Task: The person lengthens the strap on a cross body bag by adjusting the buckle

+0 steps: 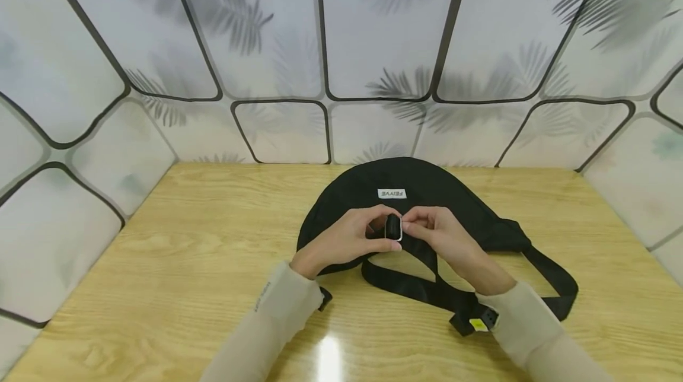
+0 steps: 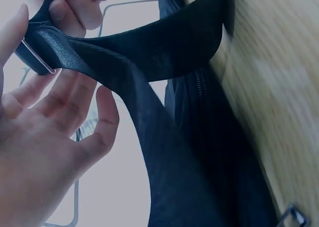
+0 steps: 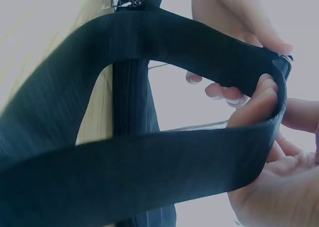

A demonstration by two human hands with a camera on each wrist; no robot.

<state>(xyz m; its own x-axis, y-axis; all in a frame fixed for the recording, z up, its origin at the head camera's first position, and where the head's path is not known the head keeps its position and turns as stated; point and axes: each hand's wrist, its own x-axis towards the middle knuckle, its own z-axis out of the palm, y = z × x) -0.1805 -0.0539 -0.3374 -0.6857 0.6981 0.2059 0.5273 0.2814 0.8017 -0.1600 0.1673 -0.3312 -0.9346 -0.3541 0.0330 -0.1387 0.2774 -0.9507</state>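
Note:
A black waist bag lies on the table, with a loop of its webbing strap lifted toward the hands. My left hand pinches a metal strap slider between thumb and fingers. In the left wrist view, the slider's silver bar crosses the webbing, and the left hand has its thumb and fingers at its ends. Close on the right, my right hand pinches the strap beside the slider. The right wrist view shows fingers of the right hand inside the strap loop.
A black plastic buckle with a yellow sticker lies near the right sleeve. Another black buckle end pokes out by the left sleeve. A white label is on the bag. Patterned cloth walls surround the wooden table.

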